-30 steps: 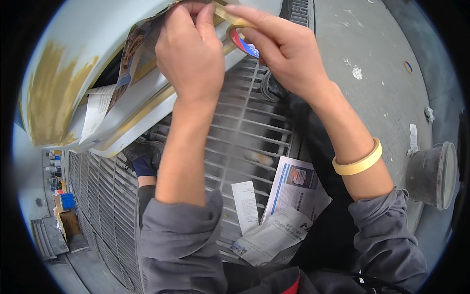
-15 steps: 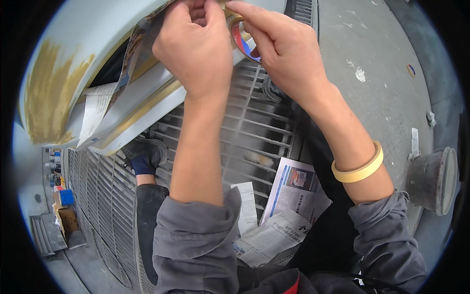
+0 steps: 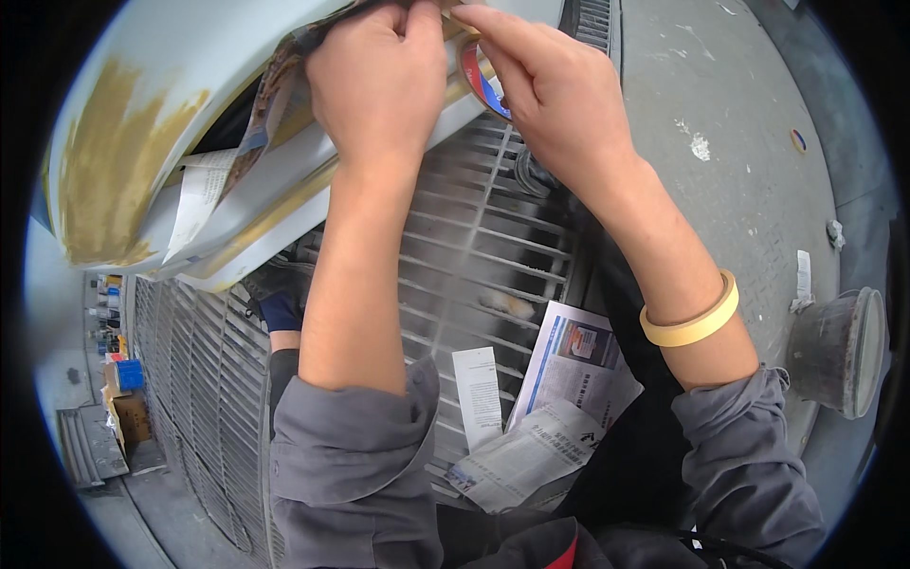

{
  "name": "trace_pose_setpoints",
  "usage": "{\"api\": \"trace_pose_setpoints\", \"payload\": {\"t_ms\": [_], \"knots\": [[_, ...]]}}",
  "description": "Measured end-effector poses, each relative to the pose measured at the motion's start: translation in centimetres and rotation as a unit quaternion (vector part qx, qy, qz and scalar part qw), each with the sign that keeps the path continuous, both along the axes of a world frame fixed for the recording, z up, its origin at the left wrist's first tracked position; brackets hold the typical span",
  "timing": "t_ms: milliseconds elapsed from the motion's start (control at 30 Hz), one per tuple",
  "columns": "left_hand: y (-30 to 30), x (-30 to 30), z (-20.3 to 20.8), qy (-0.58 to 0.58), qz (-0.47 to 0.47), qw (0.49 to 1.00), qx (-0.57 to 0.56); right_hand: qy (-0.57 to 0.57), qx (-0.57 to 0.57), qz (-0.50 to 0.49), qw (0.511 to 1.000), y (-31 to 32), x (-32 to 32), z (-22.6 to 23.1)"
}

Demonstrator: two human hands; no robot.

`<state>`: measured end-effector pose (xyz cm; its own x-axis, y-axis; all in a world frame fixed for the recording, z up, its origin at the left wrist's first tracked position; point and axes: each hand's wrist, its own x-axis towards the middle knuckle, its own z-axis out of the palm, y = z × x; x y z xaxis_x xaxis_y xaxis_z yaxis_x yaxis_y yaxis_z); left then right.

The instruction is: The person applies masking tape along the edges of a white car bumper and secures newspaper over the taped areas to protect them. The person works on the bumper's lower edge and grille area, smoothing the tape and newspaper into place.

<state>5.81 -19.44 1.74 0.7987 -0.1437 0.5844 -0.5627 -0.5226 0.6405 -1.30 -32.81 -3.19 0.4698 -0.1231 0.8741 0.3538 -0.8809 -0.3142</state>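
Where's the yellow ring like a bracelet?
In the head view, the yellow ring is toward the right, around the right forearm, near the rolled grey sleeve.

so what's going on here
Someone has both hands up at a pale car body panel with newspaper along its edge. The right hand holds a roll of masking tape, and a second roll circles the right forearm. The left hand is close beside it, but its fingers are mostly hidden, so what they pinch can't be told. Loose newspaper sheets lie below on the metal floor grating.
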Motion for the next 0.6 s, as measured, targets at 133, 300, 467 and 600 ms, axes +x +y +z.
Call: {"api": "trace_pose_setpoints", "payload": {"t_ms": [133,300,467,600], "knots": [[-0.2,0.4,0.1,-0.025,0.007,0.999,0.043,0.009,-0.004,-0.008,1.0,-0.1,-0.1,-0.5],[0.1,1.0,-0.3,-0.058,0.011,0.996,0.059,0.073,-0.016,-0.068,0.995,1.0,-1.2,-2.6],[0.3,1.7,-0.8,-0.105,0.016,0.993,0.051,0.175,-0.024,-0.099,0.979,1.9,-1.8,-2.5],[-0.1,1.1,-0.7,-0.082,-0.004,0.996,0.044,0.121,-0.028,-0.104,0.987,0.5,-0.8,-2.9]]}}
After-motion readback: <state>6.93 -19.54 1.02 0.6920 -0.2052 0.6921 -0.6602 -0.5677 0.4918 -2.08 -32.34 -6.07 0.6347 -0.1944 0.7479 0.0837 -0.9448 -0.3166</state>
